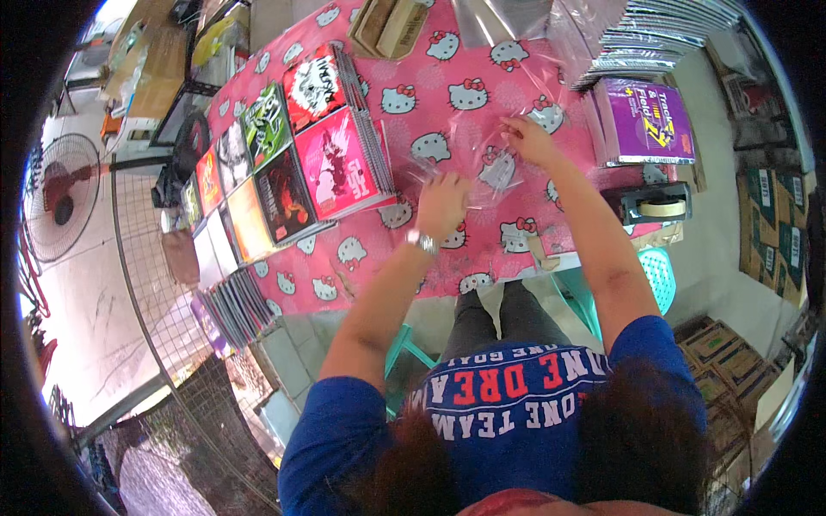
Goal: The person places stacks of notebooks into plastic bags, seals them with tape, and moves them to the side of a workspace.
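Head camera shows a pink table with a tape holder near its right edge. Left of the tape holder, both hands are at some clear plastic. The right hand seems to pinch it, fingers close together; the left hand is low over it, but I can't tell if it grips. No book seems to be inside, so this piece looks hardly started. Far left of the tape holder, bright books sit in rows, maybe left to do. Just past the tape holder is a shiny purple pile, maybe done. Bare cloth left of the tape holder gives room to move; the bright books crowd the other side.
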A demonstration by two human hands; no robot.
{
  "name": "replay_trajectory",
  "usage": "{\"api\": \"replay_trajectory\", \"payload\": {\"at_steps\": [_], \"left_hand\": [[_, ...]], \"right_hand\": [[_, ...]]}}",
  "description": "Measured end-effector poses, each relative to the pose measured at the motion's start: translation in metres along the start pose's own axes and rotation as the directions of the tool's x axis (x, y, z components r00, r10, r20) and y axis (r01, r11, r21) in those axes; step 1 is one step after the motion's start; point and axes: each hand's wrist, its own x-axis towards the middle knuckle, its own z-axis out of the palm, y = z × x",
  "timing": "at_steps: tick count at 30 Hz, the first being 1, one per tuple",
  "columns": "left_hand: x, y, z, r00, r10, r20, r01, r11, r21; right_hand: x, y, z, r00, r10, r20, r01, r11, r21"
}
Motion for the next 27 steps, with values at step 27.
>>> {"api": "replay_trajectory", "payload": {"at_steps": [27], "left_hand": [[-0.606,-0.412,-0.261,-0.049,-0.95,0.309,0.588,-0.277,-0.76]], "right_hand": [[-0.027,-0.197,0.031,0.792,0.533,0.297,0.205,0.227,-0.952]]}}
